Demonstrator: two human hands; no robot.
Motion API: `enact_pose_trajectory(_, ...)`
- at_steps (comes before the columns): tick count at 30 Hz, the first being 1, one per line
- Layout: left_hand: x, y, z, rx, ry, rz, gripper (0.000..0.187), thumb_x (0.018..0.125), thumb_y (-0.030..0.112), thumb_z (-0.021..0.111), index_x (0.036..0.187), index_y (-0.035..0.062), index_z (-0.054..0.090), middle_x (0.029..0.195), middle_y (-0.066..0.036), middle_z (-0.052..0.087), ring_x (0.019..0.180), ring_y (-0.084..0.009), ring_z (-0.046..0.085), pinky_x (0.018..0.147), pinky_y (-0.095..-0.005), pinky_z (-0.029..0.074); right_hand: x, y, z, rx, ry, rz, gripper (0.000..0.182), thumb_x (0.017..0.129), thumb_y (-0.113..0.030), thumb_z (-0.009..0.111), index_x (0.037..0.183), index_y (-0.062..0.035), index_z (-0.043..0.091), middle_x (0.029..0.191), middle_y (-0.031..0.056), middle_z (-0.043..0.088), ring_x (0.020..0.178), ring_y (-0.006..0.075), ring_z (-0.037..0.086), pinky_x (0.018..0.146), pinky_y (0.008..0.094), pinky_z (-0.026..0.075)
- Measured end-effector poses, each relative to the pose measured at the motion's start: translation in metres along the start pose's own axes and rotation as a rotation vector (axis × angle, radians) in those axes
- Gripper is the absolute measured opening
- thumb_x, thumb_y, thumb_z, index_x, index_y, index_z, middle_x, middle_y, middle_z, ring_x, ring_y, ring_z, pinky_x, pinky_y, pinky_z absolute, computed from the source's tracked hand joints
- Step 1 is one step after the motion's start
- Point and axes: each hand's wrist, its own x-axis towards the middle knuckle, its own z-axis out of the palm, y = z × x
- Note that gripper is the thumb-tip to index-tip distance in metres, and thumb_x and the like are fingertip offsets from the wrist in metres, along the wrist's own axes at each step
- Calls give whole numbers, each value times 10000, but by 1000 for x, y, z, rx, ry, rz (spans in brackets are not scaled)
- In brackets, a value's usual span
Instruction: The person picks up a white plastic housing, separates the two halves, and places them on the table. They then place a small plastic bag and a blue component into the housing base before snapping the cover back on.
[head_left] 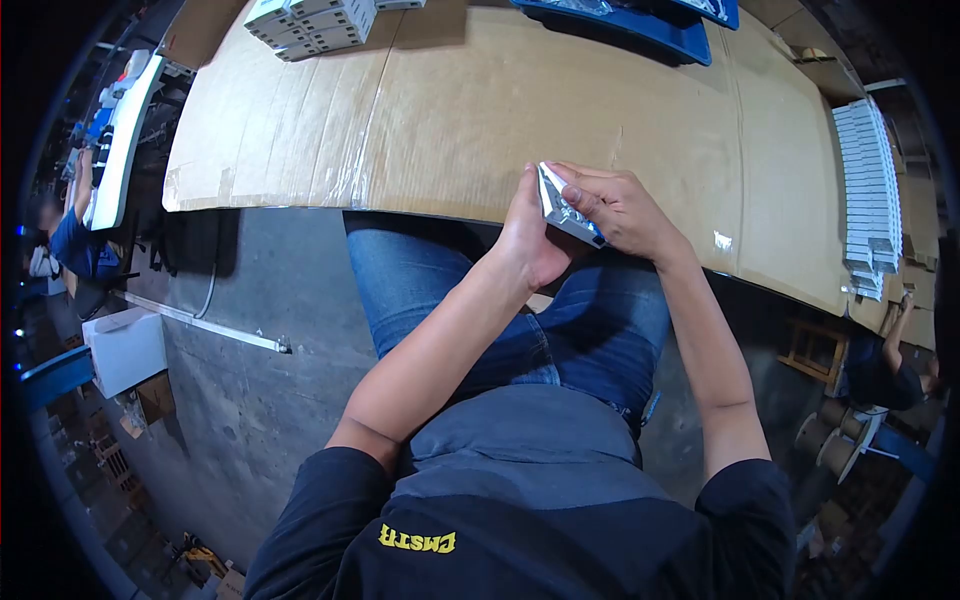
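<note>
Between my two hands, at the near edge of the cardboard-covered table [480, 110], is a small white box [553, 203] with something shiny, like clear plastic, at its opening. My left hand [530, 235] wraps round the box's left side and underside. The fingers of my right hand [620, 212] close on its upper right side, with the thumb over the shiny part. A bit of blue shows at the box's lower right end. The exact contents are too small to tell.
Stacked white boxes [312, 25] stand at the table's far left, and blue trays [625, 32] at its far side. A tall stack of white pieces [868, 190] is at the right end. One person [85, 235] is at far left, another [885, 370] at far right.
</note>
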Motion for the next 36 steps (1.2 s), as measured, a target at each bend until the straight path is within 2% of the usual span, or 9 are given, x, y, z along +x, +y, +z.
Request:
enact_pose_trajectory(4,2,-5,3,32,32,31,691,1087,622,198,1489,113,437,1420,-173,519,1352,-319,515,1159,-519,408,0,4,2,-155,24,-92,628,1047,-512,538,1388,9,620,1285,169,710,1110,212,669,971,318,513)
enact_pose_trajectory(7,13,-8,-7,-35,-49,28,761,1071,657,159,1521,91,395,1441,-166,502,1361,-308,510,1134,-515,427,2,1,1,-53,20,-26,635,1056,-519,521,1381,16,626,1251,142,725,1092,197,663,961,316,515)
enact_pose_trajectory(10,8,-5,-2,-3,21,79,679,1095,588,190,1461,82,457,1364,-183,560,1274,-344,563,1093,-523,464,3,8,-8,203,-25,151,637,1070,-534,486,1376,2,643,1192,101,734,1072,172,651,963,307,510)
enact_pose_trajectory(13,10,4,-6,-63,-155,55,677,1102,559,173,1454,54,453,1347,-200,568,1205,-374,600,1058,-536,488,3,7,-23,323,-4,208,580,1070,-534,487,1369,-73,672,934,13,711,732,74,631,657,232,536)
enact_pose_trajectory(15,7,7,-3,-57,-147,39,694,1101,557,148,1464,38,431,1357,-218,562,1197,-399,611,1071,-549,491,3,8,-21,309,65,132,592,1071,-549,471,1379,-83,666,875,5,694,644,46,577,570,213,496)
enact_pose_trajectory(23,-5,7,10,5,-68,32,698,1097,577,149,1491,65,414,1393,-200,545,1258,-368,587,1093,-537,493,7,4,-14,273,80,127,584,1064,-531,505,1384,-66,658,993,33,744,720,56,610,573,210,491)
enact_pose_trajectory(26,0,6,5,-13,-74,42,741,1084,608,110,1459,61,439,1290,-190,589,1094,-334,658,963,-501,569,7,1,-19,217,-15,202,638,1048,-559,493,1429,-64,620,1207,80,717,1068,137,659,910,274,543)
enact_pose_trajectory(29,-8,8,11,0,-41,30,670,1102,573,155,1494,105,429,1394,-162,549,1271,-318,569,1092,-503,478,7,-13,-22,181,-42,225,637,1044,-552,497,1427,-58,622,1222,90,714,1091,148,659,945,286,532)
enact_pose_trajectory(36,-5,5,11,6,40,36,657,1101,580,173,1495,128,441,1392,-143,547,1292,-297,542,1111,-488,442,10,-2,-10,130,26,58,546,1074,-469,526,1346,-17,666,1179,127,747,1049,180,686,934,297,532)
